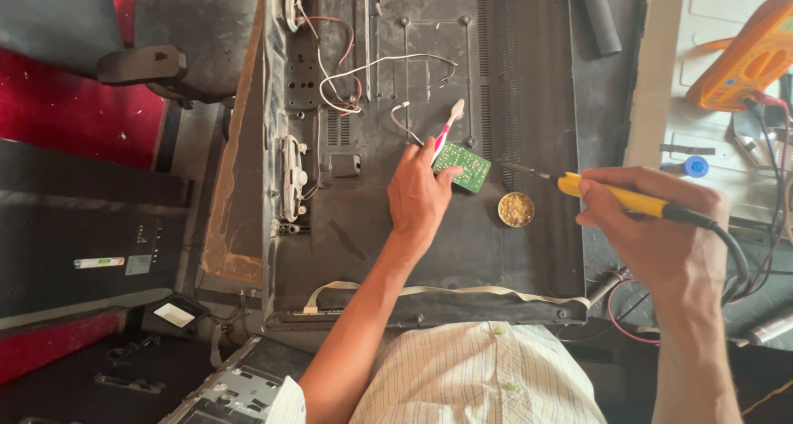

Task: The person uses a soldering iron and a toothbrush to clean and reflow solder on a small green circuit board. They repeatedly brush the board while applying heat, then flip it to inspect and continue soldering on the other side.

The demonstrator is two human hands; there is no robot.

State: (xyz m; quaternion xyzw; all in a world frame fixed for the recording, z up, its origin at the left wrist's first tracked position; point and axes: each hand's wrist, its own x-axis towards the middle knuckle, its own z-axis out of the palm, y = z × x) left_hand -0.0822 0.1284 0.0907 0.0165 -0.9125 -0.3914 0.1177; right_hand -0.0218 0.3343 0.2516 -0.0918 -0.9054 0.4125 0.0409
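Left hand (420, 194) pinches a green board (463, 166) and a pink toothbrush (447, 127), both resting on the black panel (462, 251). Right hand (661, 226), off the panel's right edge, grips a yellow iron (615, 195); its tip reaches the board's right edge. A round tin (516, 209) sits on the panel just below the tip.

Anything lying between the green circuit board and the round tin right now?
In the head view, only bare black panel separates the green circuit board from the round tin; the soldering iron tip passes just above that gap.
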